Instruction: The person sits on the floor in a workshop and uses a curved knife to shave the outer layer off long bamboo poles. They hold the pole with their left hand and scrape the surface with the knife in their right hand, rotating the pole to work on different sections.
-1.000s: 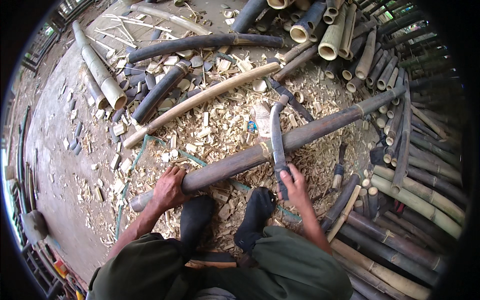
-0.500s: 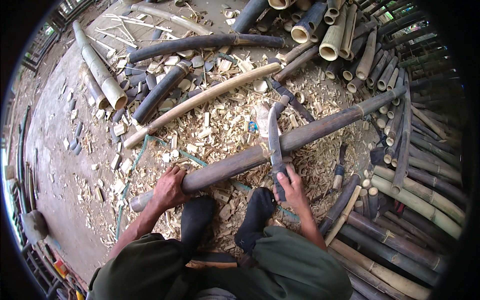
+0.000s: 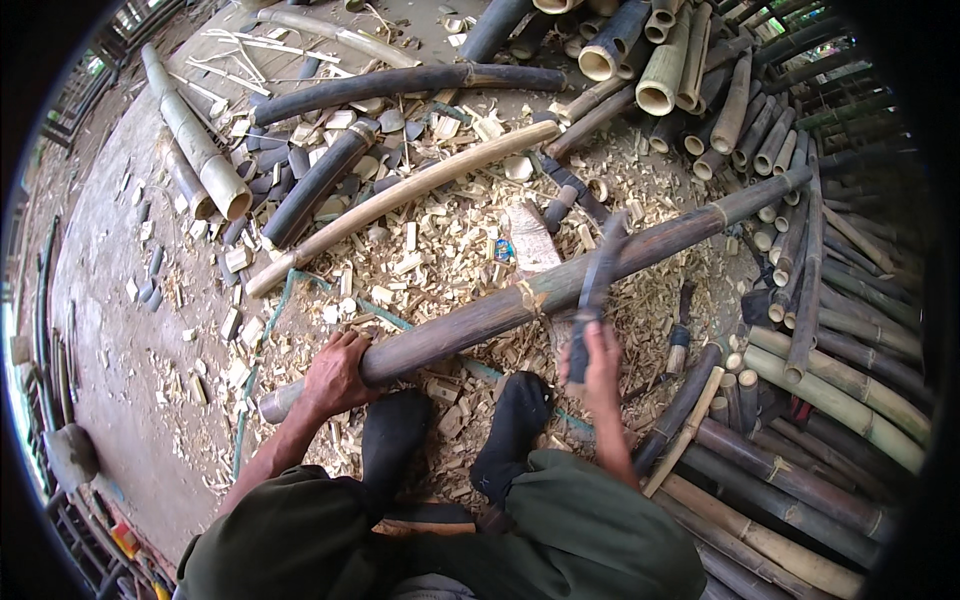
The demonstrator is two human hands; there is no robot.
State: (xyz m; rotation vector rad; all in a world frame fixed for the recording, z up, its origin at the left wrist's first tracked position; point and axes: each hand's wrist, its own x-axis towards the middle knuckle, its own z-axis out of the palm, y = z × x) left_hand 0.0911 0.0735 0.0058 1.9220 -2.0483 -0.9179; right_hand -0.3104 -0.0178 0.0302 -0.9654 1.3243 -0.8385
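A long dark bamboo pole (image 3: 450,335) slants across in front of my feet, its near end at the lower left and its far end at the upper right. My left hand (image 3: 340,372) is wrapped round the pole close to its near end. In my right hand (image 3: 602,365) is a machete (image 3: 598,275), gripped by its dark handle. Its blade, a little blurred, crosses over the pole to the right of a pale, cut node. Beneath the pole shows a pale wooden block (image 3: 532,238).
Chips and shavings (image 3: 420,235) cover the ground. A peeled pale pole (image 3: 400,195) and a dark bamboo length (image 3: 420,85) lie beyond. Stacked bamboo (image 3: 790,480) fills the right side. My dark-socked feet (image 3: 510,430) stand close to the pole. A green cord (image 3: 250,380) runs over the ground.
My right hand and the machete have shifted right along the pole, away from the node, and the blade now leans further right. My left hand and the pole stay nearly still.
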